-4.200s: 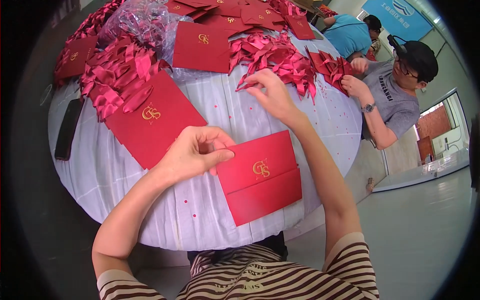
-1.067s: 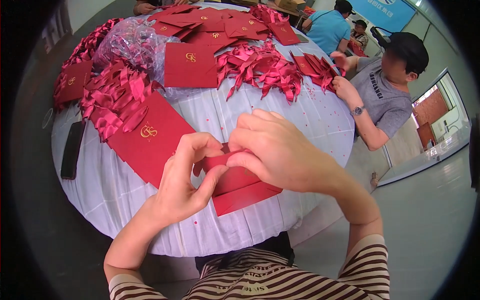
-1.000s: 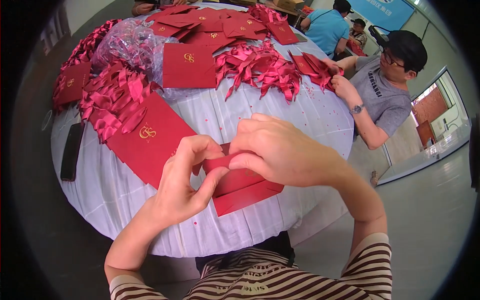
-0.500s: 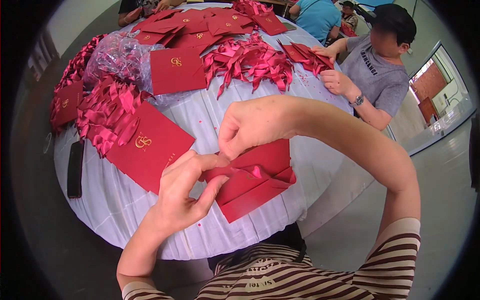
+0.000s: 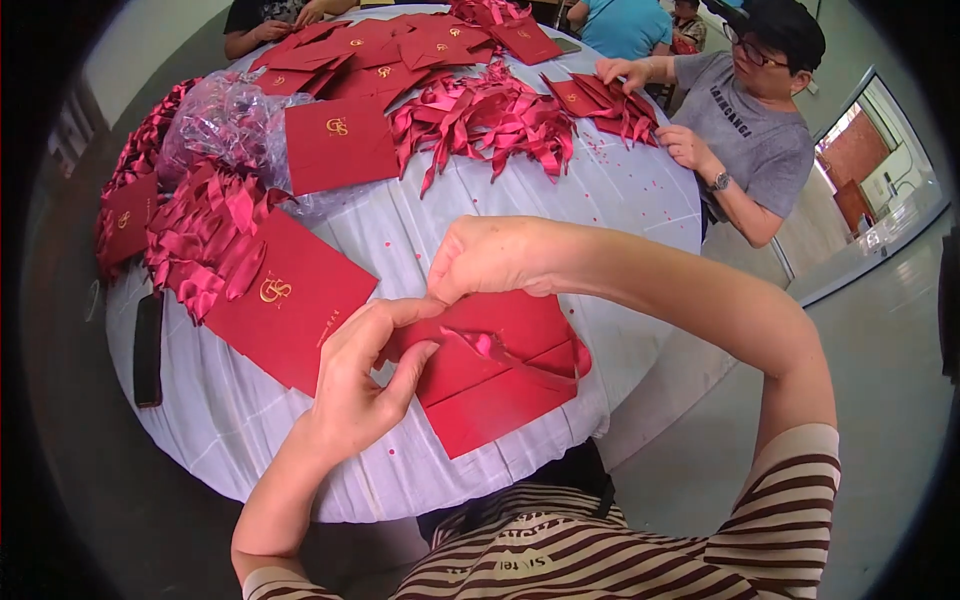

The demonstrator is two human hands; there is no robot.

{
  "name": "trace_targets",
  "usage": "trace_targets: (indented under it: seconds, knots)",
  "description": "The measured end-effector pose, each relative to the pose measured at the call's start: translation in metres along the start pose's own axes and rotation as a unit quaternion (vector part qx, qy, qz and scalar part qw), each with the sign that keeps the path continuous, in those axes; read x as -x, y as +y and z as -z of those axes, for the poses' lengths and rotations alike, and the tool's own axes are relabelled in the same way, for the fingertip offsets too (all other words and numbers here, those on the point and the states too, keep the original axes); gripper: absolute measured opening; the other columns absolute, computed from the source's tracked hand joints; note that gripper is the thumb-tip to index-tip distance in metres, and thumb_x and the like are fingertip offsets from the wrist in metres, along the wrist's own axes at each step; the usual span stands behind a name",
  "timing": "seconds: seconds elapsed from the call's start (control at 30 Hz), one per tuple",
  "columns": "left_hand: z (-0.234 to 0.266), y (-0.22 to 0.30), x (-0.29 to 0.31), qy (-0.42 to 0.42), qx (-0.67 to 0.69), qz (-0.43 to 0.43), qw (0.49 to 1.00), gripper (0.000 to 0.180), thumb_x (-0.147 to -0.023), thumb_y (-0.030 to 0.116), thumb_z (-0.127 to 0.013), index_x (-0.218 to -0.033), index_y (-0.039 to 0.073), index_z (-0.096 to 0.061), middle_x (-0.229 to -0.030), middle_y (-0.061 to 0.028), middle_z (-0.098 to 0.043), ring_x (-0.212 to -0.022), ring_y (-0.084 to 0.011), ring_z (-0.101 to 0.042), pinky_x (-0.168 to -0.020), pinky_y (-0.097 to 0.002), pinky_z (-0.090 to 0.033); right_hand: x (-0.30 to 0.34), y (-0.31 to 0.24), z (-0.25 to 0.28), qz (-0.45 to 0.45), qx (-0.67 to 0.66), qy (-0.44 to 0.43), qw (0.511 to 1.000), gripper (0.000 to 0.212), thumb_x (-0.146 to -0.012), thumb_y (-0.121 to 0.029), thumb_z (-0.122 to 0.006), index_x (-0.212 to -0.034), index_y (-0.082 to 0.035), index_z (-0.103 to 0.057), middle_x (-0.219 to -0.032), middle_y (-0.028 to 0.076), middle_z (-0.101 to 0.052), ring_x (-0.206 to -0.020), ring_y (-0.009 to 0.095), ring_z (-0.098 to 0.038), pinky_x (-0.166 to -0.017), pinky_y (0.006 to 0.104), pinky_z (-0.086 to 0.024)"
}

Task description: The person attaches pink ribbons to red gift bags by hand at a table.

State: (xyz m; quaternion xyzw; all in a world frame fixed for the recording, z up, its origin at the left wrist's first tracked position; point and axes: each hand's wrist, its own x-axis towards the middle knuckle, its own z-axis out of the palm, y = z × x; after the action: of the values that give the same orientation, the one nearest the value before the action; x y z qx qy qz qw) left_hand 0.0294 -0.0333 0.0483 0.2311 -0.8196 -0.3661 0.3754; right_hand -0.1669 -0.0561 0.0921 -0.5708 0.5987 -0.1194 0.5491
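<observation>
A flat red paper gift bag [image 5: 500, 410] lies in front of me near the table's edge, with a thin red ribbon [image 5: 535, 371] across its face. My left hand [image 5: 360, 370] grips the bag's left edge between curved fingers and thumb. Just above, my right hand [image 5: 490, 260] is bent over the bag's upper left corner, fingertips pinched together and meeting my left index finger. What the right fingertips hold is hidden. Left of my hands lies a larger stack of red bags [image 5: 290, 300] with gold lettering, partly under a pile of shiny red ribbons [image 5: 210, 235].
The round table has a white cloth [image 5: 240, 420]. A black phone [image 5: 148, 350] lies at its left edge. Further off are crumpled clear plastic [image 5: 225, 130], a ribbon heap [image 5: 490, 125] and piled red bags [image 5: 385, 50]. A co-worker [image 5: 750, 130] handles bags at right; others sit beyond.
My right hand is slightly lower and nearer the bag's corner. The ribbon on the bag now lies more stretched across it. The co-worker's hand has shifted over the bags.
</observation>
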Motion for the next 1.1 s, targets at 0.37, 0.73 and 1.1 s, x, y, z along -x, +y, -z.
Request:
trace_targets:
  seconds: [0.37, 0.73, 1.1]
  knots:
    - [-0.005, -0.005, 0.002, -0.043, -0.004, 0.017, 0.999, 0.038, -0.078, -0.004, -0.067, -0.115, -0.001, -0.060, -0.091, -0.0069, -0.063, -0.074, -0.0123, -0.054, -0.067, -0.0245, -0.044, -0.037, 0.015, 0.016, 0.039, -0.115, -0.011, 0.993, 0.024, -0.077, -0.033, -0.072, -0.081, -0.009, -0.071, -0.073, -0.005, -0.055, -0.069, 0.008, -0.040, -0.059, 0.0257, -0.031]
    - [-0.006, -0.010, 0.002, -0.059, -0.014, -0.027, 0.998, 0.042, -0.076, -0.005, -0.066, -0.117, 0.000, -0.061, -0.078, -0.0094, -0.056, -0.066, -0.0180, -0.051, -0.058, -0.0274, -0.043, -0.068, 0.013, 0.003, 0.071, -0.214, 0.031, 0.974, 0.021, -0.080, -0.026, -0.070, -0.080, -0.005, -0.071, -0.066, -0.005, -0.047, -0.060, 0.007, -0.036, -0.051, 0.0234, -0.030]
    - [-0.012, -0.012, 0.000, -0.056, 0.054, 0.095, 0.992, 0.030, -0.080, 0.000, -0.066, -0.111, 0.000, -0.064, -0.086, -0.0101, -0.064, -0.074, -0.0141, -0.058, -0.065, -0.0245, -0.046, -0.068, 0.022, 0.010, 0.175, 0.045, 0.185, 0.966, 0.031, -0.085, -0.031, -0.065, -0.087, -0.001, -0.068, -0.068, 0.002, -0.057, -0.063, 0.011, -0.050, -0.055, 0.0270, -0.041]
